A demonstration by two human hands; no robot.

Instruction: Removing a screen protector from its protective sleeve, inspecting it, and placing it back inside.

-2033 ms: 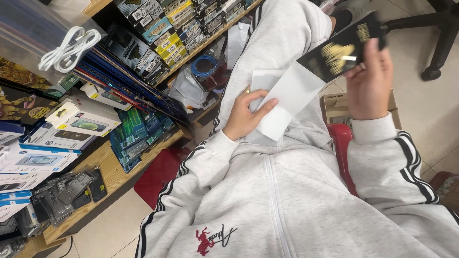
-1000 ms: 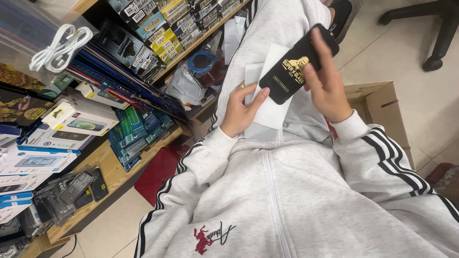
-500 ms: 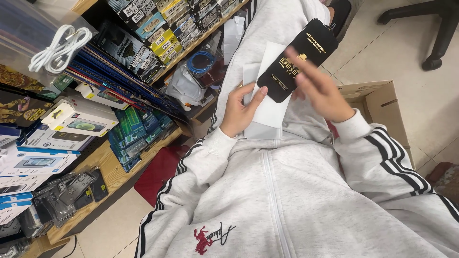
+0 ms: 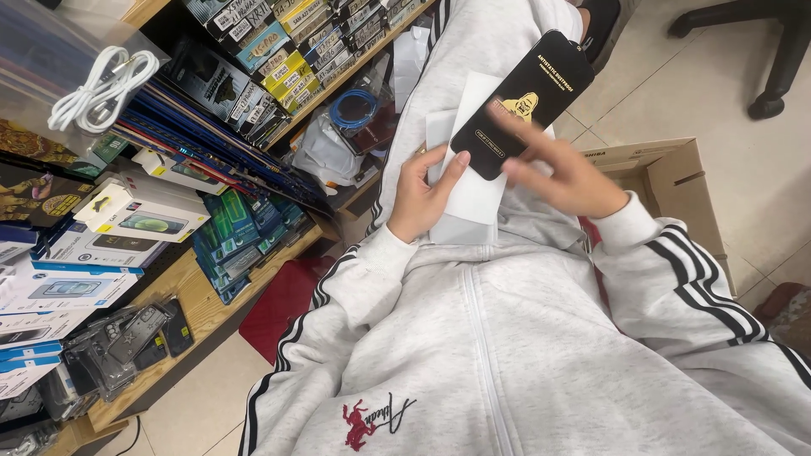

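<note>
Fingers of the left hand [image 4: 420,196] pinch the edge of a white envelope [image 4: 475,173] lying on the lap. On top rests a black phone-shaped package [image 4: 522,101]. Over it, the right hand [image 4: 562,173] is spread, fingertips touching its lower part, gripping nothing. A cardboard box [image 4: 676,181] stands nearby.

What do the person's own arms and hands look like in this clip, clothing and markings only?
Both arms wear light grey heathered sleeves with ribbed cuffs and black stripes running down the outside. The left hand and right hand are bare, without gloves. A gold-coloured ring seems to sit on a left finger. The right fingers are motion-blurred.
</note>
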